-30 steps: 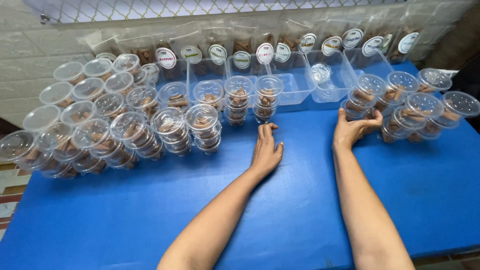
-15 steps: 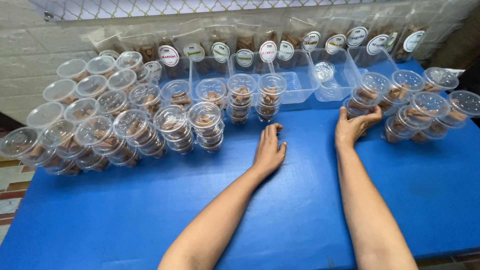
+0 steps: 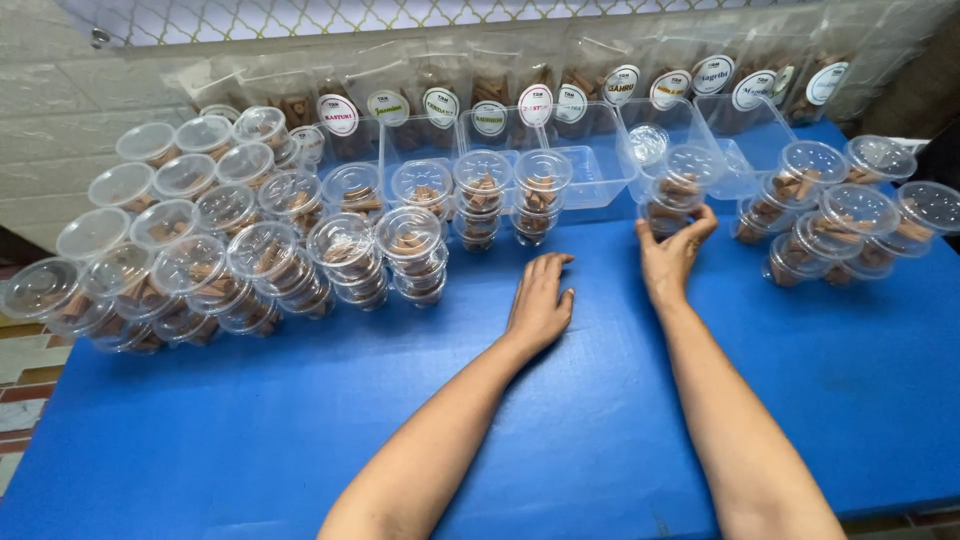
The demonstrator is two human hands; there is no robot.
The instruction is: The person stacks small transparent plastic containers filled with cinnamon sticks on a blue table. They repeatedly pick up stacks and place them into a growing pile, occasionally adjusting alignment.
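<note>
My right hand grips a short stack of clear lidded cups holding brown cone-shaped pieces, on the blue table just right of centre. My left hand lies flat on the table, palm down, fingers apart, holding nothing. A large group of stacked lidded cups with the same brown pieces fills the left side. Two taller cup stacks stand just beyond my left hand.
Another cluster of filled cups sits at the right. Empty clear rectangular trays stand behind the cups. Labelled clear pouches line the tiled back wall. The table's left edge drops to a tiled floor.
My right hand has drawn its stack of cups leftwards, away from the right cluster toward the middle. My left hand has stayed flat on the table.
</note>
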